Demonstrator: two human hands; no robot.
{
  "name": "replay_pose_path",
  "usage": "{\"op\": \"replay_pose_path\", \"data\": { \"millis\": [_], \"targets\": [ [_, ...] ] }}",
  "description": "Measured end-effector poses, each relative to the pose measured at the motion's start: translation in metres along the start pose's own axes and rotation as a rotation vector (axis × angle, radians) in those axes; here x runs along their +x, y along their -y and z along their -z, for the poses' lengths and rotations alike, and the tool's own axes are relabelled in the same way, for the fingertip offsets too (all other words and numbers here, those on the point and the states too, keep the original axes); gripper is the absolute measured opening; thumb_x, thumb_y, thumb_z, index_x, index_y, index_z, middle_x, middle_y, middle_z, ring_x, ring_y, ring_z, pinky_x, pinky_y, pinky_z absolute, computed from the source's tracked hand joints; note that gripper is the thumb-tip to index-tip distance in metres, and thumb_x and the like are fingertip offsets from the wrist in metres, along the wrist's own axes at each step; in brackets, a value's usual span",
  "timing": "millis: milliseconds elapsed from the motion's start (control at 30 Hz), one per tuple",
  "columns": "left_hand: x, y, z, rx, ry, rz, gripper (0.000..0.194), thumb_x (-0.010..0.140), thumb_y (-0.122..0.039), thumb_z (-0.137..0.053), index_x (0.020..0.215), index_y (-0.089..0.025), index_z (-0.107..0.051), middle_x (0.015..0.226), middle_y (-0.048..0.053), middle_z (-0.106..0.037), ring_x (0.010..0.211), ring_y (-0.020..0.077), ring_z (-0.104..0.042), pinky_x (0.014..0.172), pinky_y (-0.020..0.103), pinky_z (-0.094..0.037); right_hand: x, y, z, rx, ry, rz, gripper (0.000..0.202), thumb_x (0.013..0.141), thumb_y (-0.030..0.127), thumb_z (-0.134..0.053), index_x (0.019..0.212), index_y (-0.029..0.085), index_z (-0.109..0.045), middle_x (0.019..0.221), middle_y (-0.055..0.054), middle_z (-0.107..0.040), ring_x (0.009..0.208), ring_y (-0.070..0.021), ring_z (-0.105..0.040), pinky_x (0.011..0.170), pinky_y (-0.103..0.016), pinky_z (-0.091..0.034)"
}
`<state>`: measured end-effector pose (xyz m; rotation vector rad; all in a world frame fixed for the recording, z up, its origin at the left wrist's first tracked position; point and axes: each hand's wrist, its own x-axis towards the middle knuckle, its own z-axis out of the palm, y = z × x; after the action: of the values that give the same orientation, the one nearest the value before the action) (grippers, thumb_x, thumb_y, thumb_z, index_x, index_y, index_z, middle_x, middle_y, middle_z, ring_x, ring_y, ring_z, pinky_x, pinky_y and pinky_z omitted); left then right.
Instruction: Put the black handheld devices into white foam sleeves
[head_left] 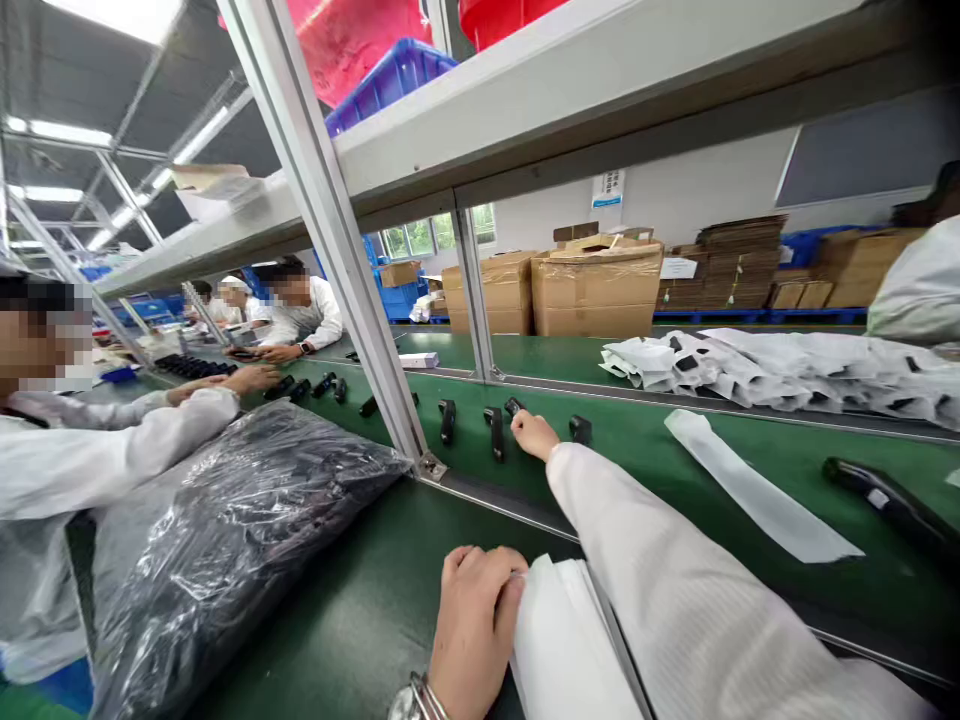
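Observation:
My right hand (534, 436) reaches out over the green belt, its fingers closed on a small black handheld device (514, 405). Two similar devices, one black device (493, 432) and another black device (447, 421), lie just left of it. A short black piece (580, 430) lies to its right. Near the front edge my left hand (480, 622) pinches the corner of a stack of flat white sleeves (574, 640). Farther right, a single white sleeve (757, 487) lies on the belt beside a longer black device (892, 505).
A clear plastic bag with dark contents (247, 530) covers the left of the bench. A metal post (330, 230) rises beside it, under an overhead shelf (600, 110). White-wrapped items (787, 370) are piled behind the belt. Co-workers sit at left, one sleeve (180, 425) close by.

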<state>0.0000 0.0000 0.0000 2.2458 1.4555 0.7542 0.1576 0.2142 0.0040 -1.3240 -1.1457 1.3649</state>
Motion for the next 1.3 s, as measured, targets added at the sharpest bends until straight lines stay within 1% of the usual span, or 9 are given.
{"op": "replay_pose_path", "data": {
  "millis": [200, 333, 467, 700, 800, 933, 1033, 1167, 1300],
  "targets": [
    [-0.004, -0.001, -0.001, 0.001, -0.023, -0.044, 0.020, 0.096, -0.017, -0.040, 0.079, -0.021, -0.050, 0.077, -0.003, -0.054, 0.076, 0.0154, -0.051, 0.091, 0.038, -0.036, -0.070, -0.016, 0.018, 0.074, 0.129, 0.071, 0.068, 0.085, 0.020, -0.060, 0.143, 0.030, -0.025, 0.093, 0.000, -0.066, 0.081, -0.0171, -0.068, 0.075, -0.033, -0.055],
    [-0.005, -0.002, -0.001, -0.040, -0.060, -0.035, 0.012, 0.090, -0.016, -0.052, 0.079, -0.021, -0.055, 0.088, 0.000, -0.055, 0.089, 0.0181, -0.052, 0.092, 0.038, -0.036, -0.124, -0.026, 0.028, 0.274, 0.271, 0.234, 0.101, 0.071, 0.027, -0.076, 0.145, 0.039, -0.007, 0.097, 0.002, -0.063, 0.079, -0.0187, -0.069, 0.076, -0.038, -0.056],
    [-0.009, -0.006, 0.001, -0.143, -0.112, -0.020, 0.009, 0.089, -0.016, -0.055, 0.081, -0.021, -0.056, 0.096, 0.002, -0.053, 0.097, 0.0204, -0.050, 0.090, 0.037, -0.038, -0.150, -0.035, 0.021, 0.315, 0.353, 0.287, 0.107, 0.072, 0.028, -0.078, 0.143, 0.042, 0.001, 0.106, -0.002, -0.059, 0.078, -0.0184, -0.068, 0.075, -0.041, -0.056],
    [-0.015, -0.012, 0.004, -0.403, -0.299, -0.074, 0.012, 0.093, -0.023, -0.051, 0.082, -0.021, -0.055, 0.106, 0.004, -0.043, 0.104, 0.0197, -0.047, 0.090, 0.031, -0.041, -0.177, -0.034, 0.004, -0.022, 0.469, 0.409, 0.032, 0.092, 0.041, -0.054, 0.121, 0.027, -0.054, 0.117, -0.005, -0.058, 0.109, -0.0207, -0.057, 0.094, -0.036, -0.044],
    [-0.013, -0.011, 0.005, -0.418, -0.421, -0.012, 0.012, 0.092, -0.025, -0.051, 0.082, -0.021, -0.056, 0.103, 0.004, -0.042, 0.102, 0.0193, -0.047, 0.089, 0.030, -0.041, -0.191, -0.034, -0.003, -0.120, 0.559, 0.380, 0.033, 0.095, 0.046, -0.046, 0.103, 0.021, -0.065, 0.108, -0.007, -0.063, 0.108, -0.0228, -0.058, 0.097, -0.038, -0.042],
    [-0.006, -0.004, 0.004, -0.452, -0.457, 0.114, 0.015, 0.091, -0.027, -0.051, 0.077, -0.021, -0.053, 0.098, 0.003, -0.045, 0.098, 0.0188, -0.049, 0.084, 0.029, -0.041, -0.202, -0.030, -0.009, -0.030, 0.743, 0.184, 0.035, 0.085, 0.050, -0.060, 0.086, 0.016, -0.067, 0.082, -0.005, -0.068, 0.083, -0.0228, -0.066, 0.076, -0.036, -0.051],
    [-0.001, 0.003, 0.007, -0.409, -0.392, 0.176, 0.019, 0.092, -0.030, -0.049, 0.075, -0.021, -0.052, 0.094, 0.002, -0.049, 0.091, 0.0181, -0.051, 0.080, 0.030, -0.041, -0.187, -0.017, 0.003, -0.042, 0.512, 0.158, 0.034, 0.086, 0.050, -0.056, 0.086, 0.017, -0.064, 0.078, -0.005, -0.070, 0.071, -0.0204, -0.066, 0.066, -0.033, -0.051],
    [-0.001, 0.008, 0.014, -0.167, -0.151, 0.250, 0.019, 0.089, -0.032, -0.052, 0.073, -0.021, -0.053, 0.084, -0.001, -0.053, 0.081, 0.0180, -0.052, 0.079, 0.033, -0.037, -0.126, 0.005, 0.053, -0.379, -0.222, 0.413, 0.033, 0.088, 0.047, -0.044, 0.087, 0.019, -0.060, 0.075, -0.003, -0.067, 0.063, -0.0178, -0.059, 0.058, -0.029, -0.046],
    [-0.005, 0.006, 0.017, -0.047, 0.045, 0.308, 0.019, 0.076, -0.036, -0.065, 0.076, -0.021, -0.053, 0.079, -0.002, -0.054, 0.080, 0.0187, -0.053, 0.079, 0.034, -0.034, -0.065, 0.016, 0.109, -0.577, -0.495, 0.460, 0.027, 0.085, 0.040, -0.041, 0.076, 0.019, -0.056, 0.072, -0.004, -0.060, 0.074, -0.0234, -0.057, 0.068, -0.035, -0.044]
  ]
}}
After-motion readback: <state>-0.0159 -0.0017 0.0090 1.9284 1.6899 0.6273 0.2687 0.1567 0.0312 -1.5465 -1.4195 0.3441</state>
